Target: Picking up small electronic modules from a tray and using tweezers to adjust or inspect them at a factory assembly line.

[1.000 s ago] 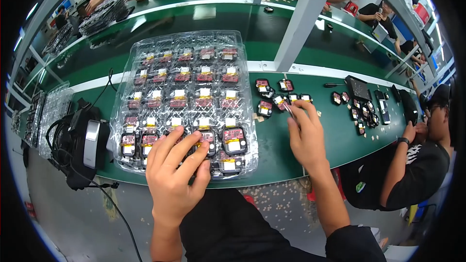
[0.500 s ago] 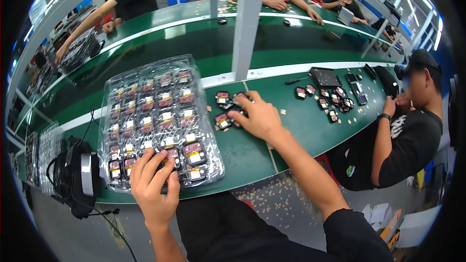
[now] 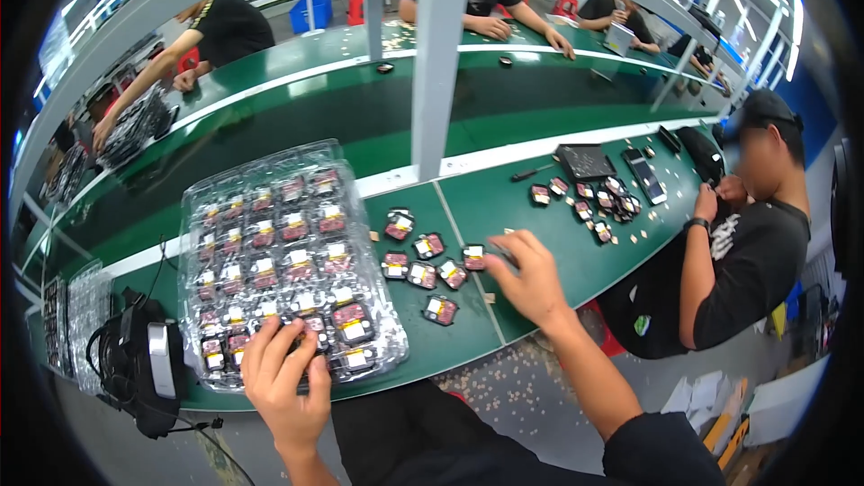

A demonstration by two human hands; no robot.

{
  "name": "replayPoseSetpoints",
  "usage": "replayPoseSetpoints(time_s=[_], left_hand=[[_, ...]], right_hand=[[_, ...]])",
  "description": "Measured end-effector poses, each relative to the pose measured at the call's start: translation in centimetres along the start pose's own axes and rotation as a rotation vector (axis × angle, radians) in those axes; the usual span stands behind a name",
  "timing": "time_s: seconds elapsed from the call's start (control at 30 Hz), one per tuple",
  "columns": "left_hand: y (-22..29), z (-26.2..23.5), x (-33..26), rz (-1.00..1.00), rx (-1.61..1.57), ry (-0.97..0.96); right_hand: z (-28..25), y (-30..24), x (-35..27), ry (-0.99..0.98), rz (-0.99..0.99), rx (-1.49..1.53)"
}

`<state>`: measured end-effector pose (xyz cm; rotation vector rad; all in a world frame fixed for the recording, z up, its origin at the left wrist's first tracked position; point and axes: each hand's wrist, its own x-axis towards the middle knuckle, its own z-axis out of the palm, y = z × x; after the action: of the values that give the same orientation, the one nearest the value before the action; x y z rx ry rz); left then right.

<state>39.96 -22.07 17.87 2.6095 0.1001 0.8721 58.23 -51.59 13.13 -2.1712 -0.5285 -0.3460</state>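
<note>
A clear plastic blister tray (image 3: 389, 324) holds rows of small black electronic modules, each with a reddish board and white and yellow labels. My left hand (image 3: 286, 382) lies on its near edge, fingers stretched out over a module (image 3: 312, 328) in the front rows. To the right of the tray, several loose modules (image 3: 422, 274) are spread on the green tabletop (image 3: 409, 211). My right hand (image 3: 533, 281) hovers at their right side with fingers apart, thumb close beside one module (image 3: 474, 257). Whether the thumb touches it I cannot tell.
A co-worker (image 3: 747, 243) sits at the right near another heap of modules (image 3: 616, 201), a black box (image 3: 583, 162) and a phone-like device (image 3: 644, 175). A grey post (image 3: 438, 72) rises behind the tabletop. Black equipment with cables (image 3: 139, 355) stands at left. People work across the green conveyor (image 3: 306, 112).
My right hand has moved right and toward me, off the loose modules. The bunched modules now lie spread apart. My left hand stays on the tray; the whole view has shifted slightly.
</note>
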Motion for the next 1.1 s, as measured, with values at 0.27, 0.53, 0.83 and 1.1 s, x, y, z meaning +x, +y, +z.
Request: replayPoseSetpoints(time_s=[0.27, 0.53, 0.83, 1.1], left_hand=[[-0.4, -0.3, -0.2, 0.013, -0.044, 0.008], [2.3, 0.4, -2.2, 0.219, -0.155, 0.318], [9.3, 4.4, -5.6, -0.11, -0.863, -0.532], [7.9, 5.2, -9.0, -0.425, -1.01, -0.701]], right_hand=[[-1.4, 2.1, -2.0, 0.123, 0.199, -0.07], [-4.3, -4.9, -3.9, -0.094, 0.272, 0.39], [-4.0, -8.9, -7.0, -0.679, 0.114, 0.898], [-13.1, 9.4, 1.1, 0.171, 0.08, -0.958]])
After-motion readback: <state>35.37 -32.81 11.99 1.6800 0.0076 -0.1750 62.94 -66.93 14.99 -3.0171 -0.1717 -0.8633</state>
